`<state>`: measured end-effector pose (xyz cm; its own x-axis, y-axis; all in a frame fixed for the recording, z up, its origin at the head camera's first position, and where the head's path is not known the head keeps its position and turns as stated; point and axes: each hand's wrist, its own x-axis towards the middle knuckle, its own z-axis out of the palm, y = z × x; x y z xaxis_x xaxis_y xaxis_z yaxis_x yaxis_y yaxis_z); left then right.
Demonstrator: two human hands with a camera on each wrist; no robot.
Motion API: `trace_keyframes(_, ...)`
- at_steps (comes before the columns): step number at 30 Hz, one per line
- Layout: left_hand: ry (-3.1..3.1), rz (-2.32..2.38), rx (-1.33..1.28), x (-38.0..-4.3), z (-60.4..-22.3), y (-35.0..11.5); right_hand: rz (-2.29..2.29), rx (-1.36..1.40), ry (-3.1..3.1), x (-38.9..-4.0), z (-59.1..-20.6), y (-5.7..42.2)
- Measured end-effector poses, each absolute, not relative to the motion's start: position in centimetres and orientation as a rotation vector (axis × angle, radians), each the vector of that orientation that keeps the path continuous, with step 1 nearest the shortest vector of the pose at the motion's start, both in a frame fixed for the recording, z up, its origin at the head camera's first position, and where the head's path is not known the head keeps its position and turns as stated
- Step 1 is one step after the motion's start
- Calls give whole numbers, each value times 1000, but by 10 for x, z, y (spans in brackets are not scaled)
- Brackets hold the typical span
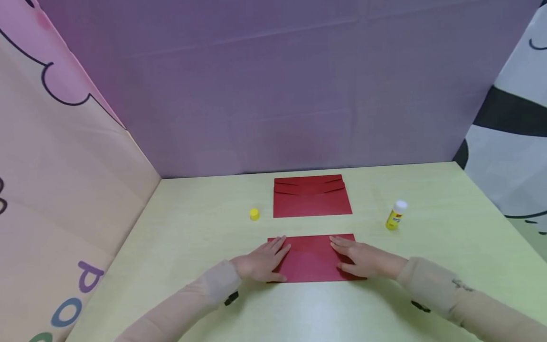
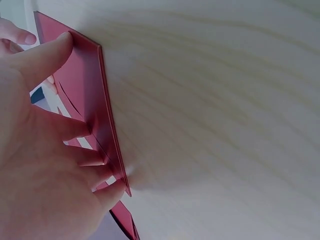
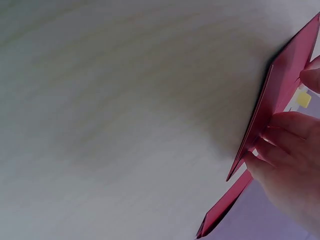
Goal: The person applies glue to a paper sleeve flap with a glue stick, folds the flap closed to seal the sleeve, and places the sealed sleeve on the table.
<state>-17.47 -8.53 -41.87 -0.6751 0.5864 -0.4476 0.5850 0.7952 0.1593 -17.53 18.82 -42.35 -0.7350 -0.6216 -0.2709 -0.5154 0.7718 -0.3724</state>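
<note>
A red paper envelope (image 1: 314,261) lies on the table in front of me, long side toward me. On its left end rests my left hand (image 1: 261,262), fingers spread out and thumb near the front edge. My right hand (image 1: 366,259) touches the right end, its fingers extended across the paper. Both wrist views show the fingertips on the envelope (image 2: 75,75), with nothing gripped. Behind it lies a second red envelope (image 1: 312,205), with curved flap edges visible along its upper part.
A yellow glue stick (image 1: 394,218) with a white top stands to the right of the envelopes. A small yellow cap (image 1: 254,214) sits to the left of the back envelope. Fabric-like panels (image 1: 256,95) enclose the pale wooden table (image 1: 192,213) at the back and sides.
</note>
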Motion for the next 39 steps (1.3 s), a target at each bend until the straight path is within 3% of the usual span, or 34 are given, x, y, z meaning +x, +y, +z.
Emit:
trace_keyframes(25, 2510, 13, 852, -175, -424, -85, -284, -971, 2574, -174, -425, 146)
trace_keyframes(39, 2502, 15, 835, -174, -420, -84, -183, -897, 2597, -179, -418, 122)
